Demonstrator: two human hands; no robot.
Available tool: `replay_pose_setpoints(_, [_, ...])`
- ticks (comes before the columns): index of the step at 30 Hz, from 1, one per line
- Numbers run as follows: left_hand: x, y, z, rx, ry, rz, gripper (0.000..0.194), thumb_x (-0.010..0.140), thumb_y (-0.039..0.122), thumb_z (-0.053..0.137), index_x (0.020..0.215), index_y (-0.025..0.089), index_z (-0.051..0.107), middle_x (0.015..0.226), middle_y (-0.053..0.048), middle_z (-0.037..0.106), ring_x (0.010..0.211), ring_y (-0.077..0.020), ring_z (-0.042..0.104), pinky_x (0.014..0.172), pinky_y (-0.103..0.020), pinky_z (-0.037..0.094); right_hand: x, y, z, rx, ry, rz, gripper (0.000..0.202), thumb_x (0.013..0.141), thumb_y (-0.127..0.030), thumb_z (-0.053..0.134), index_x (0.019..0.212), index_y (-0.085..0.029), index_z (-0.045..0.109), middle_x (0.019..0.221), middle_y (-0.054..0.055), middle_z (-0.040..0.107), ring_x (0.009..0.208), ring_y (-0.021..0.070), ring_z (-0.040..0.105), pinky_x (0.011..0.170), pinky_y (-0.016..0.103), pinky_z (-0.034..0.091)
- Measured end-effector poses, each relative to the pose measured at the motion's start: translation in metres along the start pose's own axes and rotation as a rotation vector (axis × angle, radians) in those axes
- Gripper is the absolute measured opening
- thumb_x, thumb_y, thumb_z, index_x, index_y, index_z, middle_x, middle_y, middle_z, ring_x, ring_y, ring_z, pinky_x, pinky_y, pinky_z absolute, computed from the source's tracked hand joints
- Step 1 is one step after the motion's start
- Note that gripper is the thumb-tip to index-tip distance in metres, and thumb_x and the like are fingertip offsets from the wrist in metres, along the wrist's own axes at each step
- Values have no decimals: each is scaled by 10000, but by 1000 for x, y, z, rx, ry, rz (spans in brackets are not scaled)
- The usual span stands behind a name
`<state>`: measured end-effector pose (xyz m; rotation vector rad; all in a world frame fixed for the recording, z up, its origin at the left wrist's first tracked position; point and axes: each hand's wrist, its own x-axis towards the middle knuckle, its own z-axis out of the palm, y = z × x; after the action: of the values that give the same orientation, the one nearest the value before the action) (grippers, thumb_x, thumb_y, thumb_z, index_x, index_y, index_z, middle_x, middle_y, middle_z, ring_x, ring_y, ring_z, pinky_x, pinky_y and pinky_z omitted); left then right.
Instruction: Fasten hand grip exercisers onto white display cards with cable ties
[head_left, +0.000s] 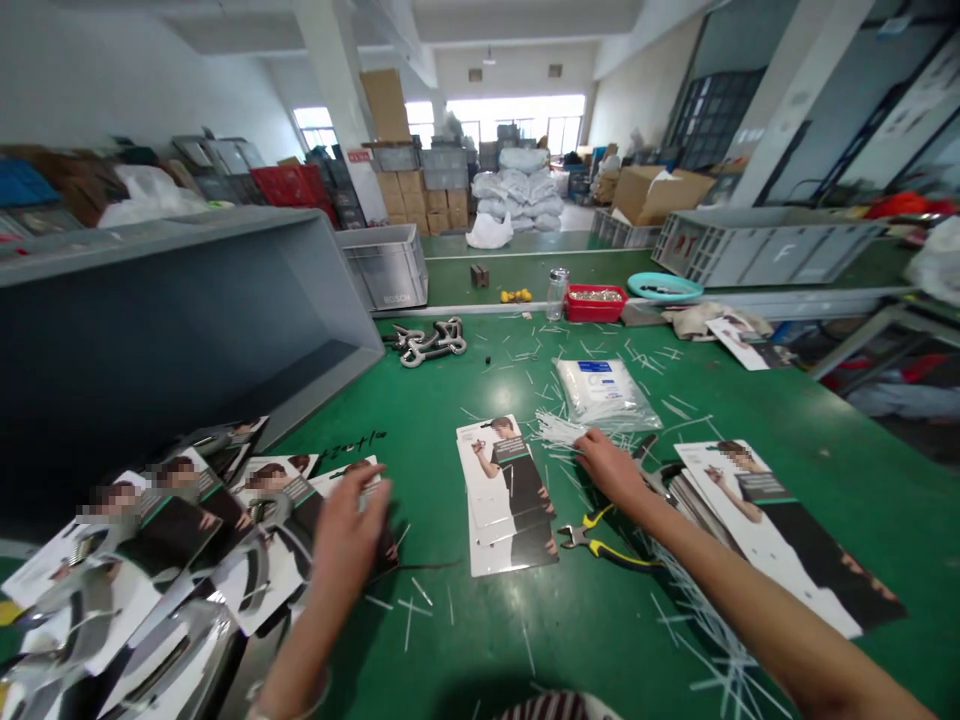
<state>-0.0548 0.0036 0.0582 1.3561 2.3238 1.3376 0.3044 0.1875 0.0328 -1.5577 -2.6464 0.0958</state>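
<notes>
My left hand [351, 530], slightly blurred, is over a printed cardboard backing card [356, 474] at the left, its fingers apart and nothing seen in them. My right hand [606, 464] has its fingertips together at a loose bunch of white cable ties [561, 428]; the exact grip is partly hidden. Behind it lies a clear bag of cable ties [604, 390]. Several overlapping backing cards [510, 505] lie between my hands. Diagonal cutters [600, 543] with yellow and black handles are below my right hand. Cards carrying curved metal-and-black tools [251, 570] are heaped at the left.
A stack of cards [772, 530] lies under and beyond my right forearm. Tie offcuts [712, 630] litter the green table. Farther back are metal tool parts [431, 342], a glass jar [556, 293], a red tray [595, 303] and a turquoise plate [665, 287]. A large grey bin [330, 290] borders the left.
</notes>
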Motion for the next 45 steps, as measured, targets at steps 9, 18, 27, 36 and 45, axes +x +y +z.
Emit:
replay_pose_setpoints(9, [-26, -1, 131, 236, -337, 172, 457, 885, 392, 553, 1297, 196, 581, 1425, -157, 519, 1311, -354, 434, 1080, -523, 286, 36, 26, -9, 16, -35, -36, 222, 995, -219, 419, 997, -131, 623, 1020, 136, 643, 844, 206, 624, 672, 267, 376])
replay_pose_setpoints(18, [-13, 1, 128, 54, -238, 8, 227, 776, 282, 635, 975, 183, 682, 1081, -98, 677, 1103, -308, 558, 1009, -483, 380, 57, 56, -27, 271, 46, -20, 156, 927, -202, 502, 922, -146, 648, 910, 94, 699, 833, 193, 624, 733, 264, 420])
replay_pose_setpoints(27, [13, 22, 102, -679, -412, -555, 367, 761, 280, 719, 1070, 122, 601, 931, -108, 722, 692, -190, 681, 545, -281, 541, 58, 66, -28, 602, 134, 128, 195, 859, -305, 554, 839, -180, 702, 674, 23, 694, 522, 148, 593, 556, 256, 446])
replay_pose_setpoints(36, [-25, 46, 83, -961, -646, -695, 410, 748, 195, 740, 1123, 91, 615, 1029, -144, 712, 672, -145, 658, 486, -221, 543, 58, 55, -13, 1022, -17, 220, 149, 817, -324, 610, 837, -176, 624, 692, 15, 697, 457, 97, 539, 377, 183, 370])
replay_pose_setpoints(45, [-51, 49, 63, -992, -599, -646, 431, 757, 284, 725, 1136, 123, 597, 1031, -110, 707, 666, -153, 649, 485, -243, 526, 27, 46, -20, 1415, -330, 288, 463, 717, -286, 774, 1133, -179, 602, 784, 25, 701, 526, 87, 545, 464, 200, 465])
